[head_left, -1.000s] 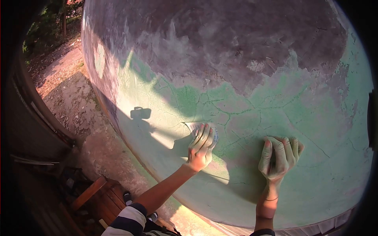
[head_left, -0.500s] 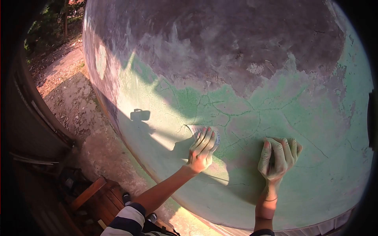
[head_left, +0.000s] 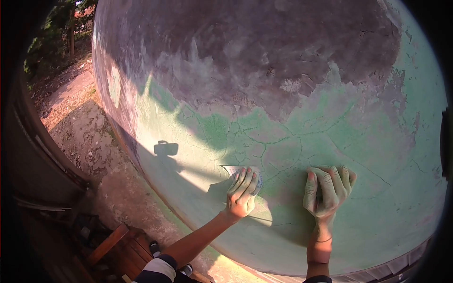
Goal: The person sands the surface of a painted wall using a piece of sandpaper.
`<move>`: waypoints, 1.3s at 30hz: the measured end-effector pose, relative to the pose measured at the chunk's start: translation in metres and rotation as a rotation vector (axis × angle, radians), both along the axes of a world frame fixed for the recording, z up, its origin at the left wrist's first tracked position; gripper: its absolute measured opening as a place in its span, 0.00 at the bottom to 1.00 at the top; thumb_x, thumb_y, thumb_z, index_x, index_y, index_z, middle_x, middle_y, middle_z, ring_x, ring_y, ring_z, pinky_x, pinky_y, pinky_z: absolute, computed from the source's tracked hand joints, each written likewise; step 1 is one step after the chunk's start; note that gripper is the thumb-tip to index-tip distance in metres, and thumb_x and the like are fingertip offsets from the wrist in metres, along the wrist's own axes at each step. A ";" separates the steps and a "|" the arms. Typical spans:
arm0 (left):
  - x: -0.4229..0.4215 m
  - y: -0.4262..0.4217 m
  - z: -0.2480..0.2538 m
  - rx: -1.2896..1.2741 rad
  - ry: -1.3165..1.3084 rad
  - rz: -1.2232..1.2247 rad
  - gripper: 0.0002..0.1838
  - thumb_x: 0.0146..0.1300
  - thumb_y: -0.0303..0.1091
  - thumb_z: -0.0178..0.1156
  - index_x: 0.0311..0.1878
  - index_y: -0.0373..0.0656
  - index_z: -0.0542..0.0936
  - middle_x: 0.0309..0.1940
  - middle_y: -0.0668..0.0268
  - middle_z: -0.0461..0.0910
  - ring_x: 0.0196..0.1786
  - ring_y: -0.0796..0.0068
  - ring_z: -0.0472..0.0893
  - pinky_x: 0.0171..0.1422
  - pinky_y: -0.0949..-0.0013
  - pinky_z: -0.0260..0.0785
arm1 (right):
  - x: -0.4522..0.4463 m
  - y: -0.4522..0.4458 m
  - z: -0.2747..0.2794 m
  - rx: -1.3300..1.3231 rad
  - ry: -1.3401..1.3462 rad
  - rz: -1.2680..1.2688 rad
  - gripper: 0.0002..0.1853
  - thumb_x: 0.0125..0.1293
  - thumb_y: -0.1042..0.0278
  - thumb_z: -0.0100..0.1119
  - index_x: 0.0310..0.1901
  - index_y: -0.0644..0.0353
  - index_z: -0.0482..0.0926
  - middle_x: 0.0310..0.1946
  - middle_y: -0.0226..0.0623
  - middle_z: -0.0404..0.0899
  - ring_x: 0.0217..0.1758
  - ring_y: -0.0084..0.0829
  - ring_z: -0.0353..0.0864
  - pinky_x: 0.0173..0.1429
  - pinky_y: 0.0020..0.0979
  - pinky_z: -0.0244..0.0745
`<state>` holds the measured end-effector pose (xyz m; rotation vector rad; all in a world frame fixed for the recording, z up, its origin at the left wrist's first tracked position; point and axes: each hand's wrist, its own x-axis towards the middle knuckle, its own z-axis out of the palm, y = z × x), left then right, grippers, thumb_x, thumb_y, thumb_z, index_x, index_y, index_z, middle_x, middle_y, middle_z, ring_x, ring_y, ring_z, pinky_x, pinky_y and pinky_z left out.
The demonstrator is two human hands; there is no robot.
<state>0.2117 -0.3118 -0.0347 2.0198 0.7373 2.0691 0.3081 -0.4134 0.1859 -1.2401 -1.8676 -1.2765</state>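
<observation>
My left hand [head_left: 241, 195] presses a sheet of sandpaper [head_left: 231, 170] with a printed back flat against the green lower part of a curved wall [head_left: 373, 226]. Its fingers lie close together over the sheet, and one pale corner sticks out past them. To the right, my right hand [head_left: 326, 192] rests against the same wall, dusty, with curled fingers. Whatever it may hold is hidden behind the fingers. Cracks [head_left: 264, 141] branch through the green paint just above both hands.
Dark, patchy plaster [head_left: 264, 42] covers the upper wall. A wooden bench-like piece [head_left: 115, 243] stands at lower left, close to my feet [head_left: 155, 249]. Rubble-strewn ground [head_left: 82, 127] runs along the wall's left side. A head shadow [head_left: 166, 148] falls on the wall.
My left hand has slid down the wall a little with the sandpaper. My right hand stays at nearly the same spot on the wall. The view has shifted slightly.
</observation>
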 end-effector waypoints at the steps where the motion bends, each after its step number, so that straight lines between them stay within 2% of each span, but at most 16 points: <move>1: -0.002 0.005 0.001 0.038 0.011 0.001 0.24 0.60 0.24 0.54 0.61 0.28 0.78 0.64 0.41 0.76 0.70 0.39 0.74 0.75 0.47 0.63 | 0.000 0.000 0.000 0.005 -0.003 0.004 0.02 0.60 0.70 0.65 0.31 0.53 0.82 0.27 0.25 0.81 0.28 0.30 0.73 0.44 0.34 0.60; 3: -0.008 0.020 0.018 0.082 0.034 0.000 0.26 0.61 0.24 0.56 0.64 0.27 0.76 0.67 0.42 0.74 0.71 0.38 0.71 0.75 0.46 0.62 | 0.001 -0.001 0.000 0.004 -0.014 0.011 0.02 0.59 0.70 0.66 0.31 0.53 0.82 0.27 0.25 0.81 0.29 0.30 0.73 0.44 0.34 0.60; 5: -0.021 0.035 0.088 0.034 -0.100 -0.014 0.28 0.61 0.23 0.57 0.67 0.27 0.73 0.70 0.41 0.69 0.74 0.37 0.67 0.75 0.45 0.62 | 0.002 -0.001 0.000 -0.002 -0.016 0.012 0.02 0.59 0.70 0.66 0.31 0.53 0.82 0.28 0.25 0.81 0.29 0.30 0.73 0.44 0.34 0.60; 8: -0.019 0.048 0.128 0.101 -0.143 0.071 0.31 0.60 0.22 0.58 0.69 0.26 0.71 0.72 0.40 0.66 0.75 0.37 0.64 0.75 0.44 0.61 | 0.001 -0.001 0.000 -0.013 -0.013 0.008 0.02 0.59 0.69 0.66 0.31 0.53 0.82 0.28 0.24 0.81 0.29 0.30 0.73 0.44 0.34 0.60; 11: -0.015 0.032 0.083 0.059 -0.055 0.031 0.26 0.61 0.23 0.56 0.65 0.26 0.75 0.68 0.40 0.72 0.72 0.37 0.69 0.73 0.43 0.64 | 0.001 -0.001 0.001 -0.009 -0.013 0.003 0.03 0.59 0.68 0.66 0.31 0.52 0.81 0.27 0.24 0.81 0.29 0.29 0.73 0.44 0.34 0.60; 13: -0.002 0.007 0.017 0.039 0.020 -0.010 0.24 0.61 0.25 0.54 0.62 0.27 0.78 0.64 0.41 0.76 0.70 0.38 0.72 0.72 0.44 0.66 | 0.001 -0.002 0.001 -0.005 -0.008 -0.001 0.03 0.59 0.68 0.67 0.31 0.52 0.81 0.27 0.24 0.80 0.29 0.29 0.73 0.44 0.34 0.60; 17: -0.007 0.015 0.023 0.120 0.093 -0.007 0.25 0.60 0.25 0.55 0.62 0.27 0.78 0.64 0.41 0.76 0.70 0.39 0.72 0.73 0.45 0.65 | 0.001 0.000 0.000 -0.003 -0.001 0.013 0.03 0.58 0.67 0.67 0.31 0.52 0.81 0.28 0.24 0.80 0.29 0.29 0.73 0.44 0.34 0.60; 20: -0.024 0.038 0.107 0.104 -0.048 0.008 0.27 0.60 0.24 0.57 0.64 0.26 0.76 0.67 0.41 0.74 0.72 0.38 0.70 0.73 0.44 0.64 | 0.000 0.000 0.001 0.005 -0.005 0.013 0.03 0.58 0.67 0.67 0.30 0.51 0.81 0.27 0.24 0.80 0.28 0.29 0.72 0.44 0.34 0.60; 23: -0.024 0.053 0.125 0.178 -0.064 0.084 0.29 0.59 0.24 0.58 0.66 0.25 0.74 0.68 0.40 0.71 0.73 0.36 0.68 0.74 0.43 0.63 | 0.001 -0.001 0.001 -0.005 -0.009 0.007 0.03 0.58 0.67 0.67 0.30 0.51 0.81 0.27 0.23 0.79 0.28 0.28 0.72 0.44 0.33 0.61; 25: -0.017 0.045 0.102 0.139 -0.058 0.071 0.28 0.59 0.24 0.58 0.65 0.25 0.74 0.68 0.39 0.72 0.72 0.35 0.68 0.74 0.43 0.63 | 0.001 0.001 0.002 0.007 -0.007 0.013 0.04 0.58 0.67 0.68 0.30 0.51 0.81 0.27 0.23 0.79 0.28 0.28 0.72 0.43 0.33 0.61; 28: -0.002 0.013 0.018 0.067 0.052 0.013 0.27 0.58 0.24 0.59 0.62 0.24 0.76 0.67 0.37 0.72 0.71 0.33 0.69 0.73 0.42 0.64 | 0.001 0.001 0.003 0.012 -0.004 0.024 0.05 0.58 0.66 0.68 0.29 0.51 0.80 0.27 0.23 0.78 0.27 0.27 0.72 0.42 0.32 0.61; 29: -0.003 0.014 0.020 0.075 0.061 0.009 0.27 0.58 0.24 0.59 0.62 0.24 0.76 0.67 0.37 0.72 0.71 0.33 0.69 0.73 0.42 0.64 | 0.001 0.001 0.004 0.008 -0.006 0.029 0.05 0.58 0.66 0.68 0.29 0.51 0.80 0.26 0.23 0.78 0.27 0.27 0.72 0.42 0.32 0.61; 32: -0.008 0.019 0.042 0.127 0.076 0.006 0.26 0.58 0.24 0.59 0.61 0.24 0.77 0.66 0.37 0.72 0.71 0.34 0.70 0.73 0.42 0.65 | 0.000 -0.001 0.002 0.005 -0.009 0.039 0.05 0.58 0.66 0.68 0.30 0.51 0.80 0.26 0.23 0.78 0.27 0.27 0.73 0.41 0.32 0.61; 35: -0.022 0.041 0.145 0.166 -0.026 0.040 0.27 0.59 0.24 0.58 0.63 0.25 0.76 0.66 0.36 0.72 0.71 0.34 0.70 0.72 0.42 0.65 | 0.000 0.000 0.002 0.019 -0.014 0.045 0.05 0.58 0.66 0.68 0.30 0.51 0.80 0.26 0.23 0.78 0.27 0.27 0.73 0.40 0.32 0.61; 36: -0.023 0.041 0.164 0.159 -0.096 0.058 0.27 0.59 0.23 0.58 0.63 0.25 0.76 0.66 0.36 0.72 0.71 0.34 0.70 0.72 0.42 0.65 | 0.000 0.000 0.003 0.018 -0.015 0.042 0.05 0.58 0.66 0.68 0.30 0.51 0.80 0.26 0.24 0.78 0.27 0.27 0.73 0.40 0.33 0.61; 39: -0.017 0.034 0.160 0.165 -0.113 0.033 0.27 0.60 0.22 0.58 0.64 0.26 0.76 0.66 0.36 0.73 0.71 0.34 0.69 0.72 0.42 0.65 | -0.002 0.003 0.002 0.028 0.003 0.048 0.05 0.57 0.69 0.68 0.29 0.53 0.80 0.24 0.25 0.77 0.26 0.29 0.71 0.40 0.34 0.59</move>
